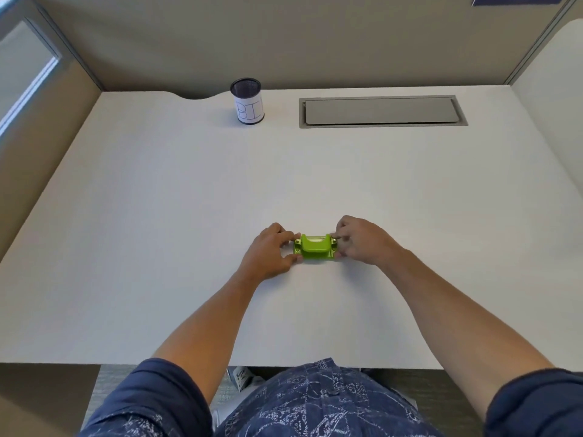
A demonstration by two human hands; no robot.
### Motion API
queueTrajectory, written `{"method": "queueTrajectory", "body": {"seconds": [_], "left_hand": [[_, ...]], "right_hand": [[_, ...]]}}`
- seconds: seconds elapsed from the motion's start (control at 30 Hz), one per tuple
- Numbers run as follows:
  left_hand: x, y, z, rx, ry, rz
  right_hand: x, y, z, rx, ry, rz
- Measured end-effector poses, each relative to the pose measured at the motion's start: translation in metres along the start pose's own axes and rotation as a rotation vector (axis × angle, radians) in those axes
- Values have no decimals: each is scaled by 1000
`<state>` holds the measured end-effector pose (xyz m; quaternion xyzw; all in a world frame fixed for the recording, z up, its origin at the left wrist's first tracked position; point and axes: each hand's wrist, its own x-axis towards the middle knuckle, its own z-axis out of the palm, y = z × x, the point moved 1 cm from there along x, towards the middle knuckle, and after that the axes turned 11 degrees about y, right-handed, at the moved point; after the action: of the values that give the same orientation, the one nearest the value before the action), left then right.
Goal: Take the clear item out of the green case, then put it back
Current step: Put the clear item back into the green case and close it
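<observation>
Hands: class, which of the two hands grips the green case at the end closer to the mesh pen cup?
The left hand, holding the green case at its left end, the side where the pen cup stands; the right hand holds the opposite end.

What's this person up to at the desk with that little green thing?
A person is seated at a white desk and grips a small green case with both hands: the left hand pinches its left end, the right hand its right end. The case lies on the desk, near the person. Whether the clear item is inside cannot be told from here. At the back of the desk stands a mesh pen cup with a paper label, untouched.
</observation>
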<state>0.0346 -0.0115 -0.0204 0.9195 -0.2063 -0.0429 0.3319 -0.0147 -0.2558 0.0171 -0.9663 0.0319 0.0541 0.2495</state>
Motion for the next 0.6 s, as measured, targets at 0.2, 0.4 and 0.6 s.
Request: {"method": "queueTrajectory", "body": {"seconds": [0.2, 0.4, 0.6], "left_hand": [[0, 2, -1, 35, -1, 1], [1, 0, -4, 78, 3, -22], [-1, 0, -6, 126, -34, -16]], "right_hand": [[1, -1, 1, 94, -26, 92], [1, -14, 3, -155, 10, -50], [-4, -6, 6, -33, 39, -60]]}}
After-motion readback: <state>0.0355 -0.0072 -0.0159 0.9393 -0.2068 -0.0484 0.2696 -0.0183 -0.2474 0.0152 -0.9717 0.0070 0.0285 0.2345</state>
